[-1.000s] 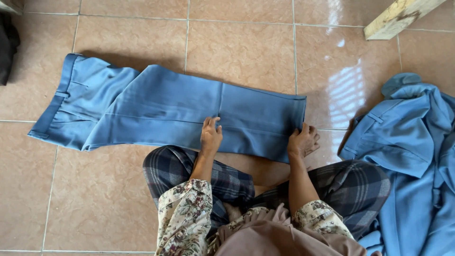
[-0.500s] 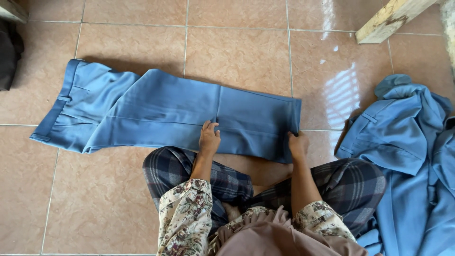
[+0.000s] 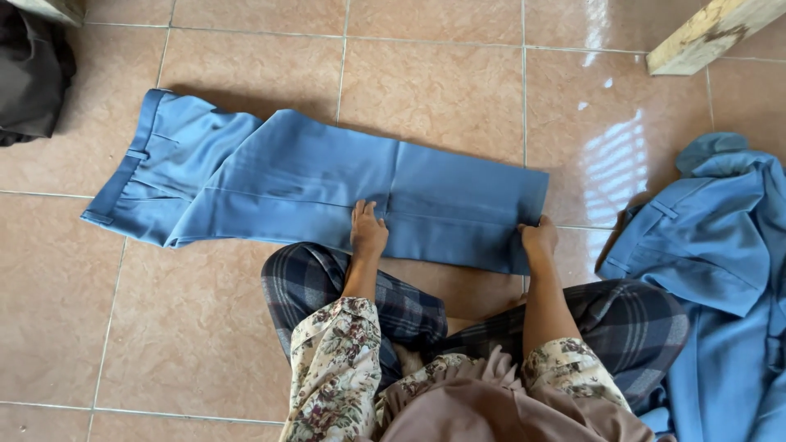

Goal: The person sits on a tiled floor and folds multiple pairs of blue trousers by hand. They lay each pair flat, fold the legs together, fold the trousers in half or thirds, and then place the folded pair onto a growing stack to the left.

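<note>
Kneeling on the tiled floor [image 3: 458, 90], we pressed our left hand [image 3: 368, 232] flat on the blue trousers [image 3: 311, 184] while our right hand [image 3: 539, 240] pinched their hem, where the slippery cloth could skew the legs.

You've got no packages, labels, signs or screens in this view (checked every corner, nothing of the kind shows).
</note>
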